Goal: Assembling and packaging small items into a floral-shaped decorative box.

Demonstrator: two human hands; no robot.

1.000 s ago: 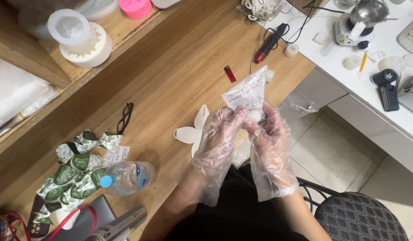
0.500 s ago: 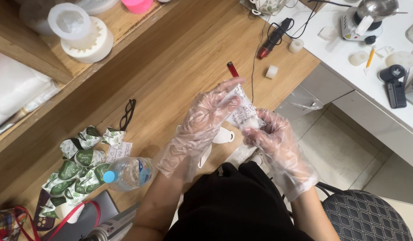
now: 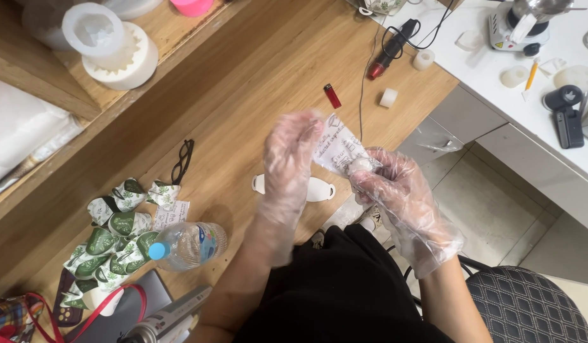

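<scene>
Both hands are being kept in loose clear plastic gloves above the wooden desk point(image 3: 243, 127). Left hand point(image 3: 292, 152) is being held raised, fingers pinched on the upper edge of a small clear printed packet point(image 3: 337, 147). Right hand point(image 3: 395, 190) is being closed around the packet's lower end, where a small white round object point(image 3: 359, 166) is being gripped through the film; what it is cannot be told. Packet is being held in the air between the two hands, tilted, over the desk's front edge and well apart from the surface.

A white flat mask-shaped piece point(image 3: 319, 189) is lying on the desk just below the hands, partly hidden by the left wrist. A red lighter point(image 3: 332, 96) is lying further up the desk, near a small white cylinder point(image 3: 388, 97). Black eyeglasses point(image 3: 183, 161) are lying to the left. A clear water bottle with a blue cap point(image 3: 187, 244) is lying on its side, just beside a pile of green-and-white leaf-patterned wrappers point(image 3: 113, 238). White silicone moulds point(image 3: 110, 47) are sitting on the shelf at upper left.
</scene>
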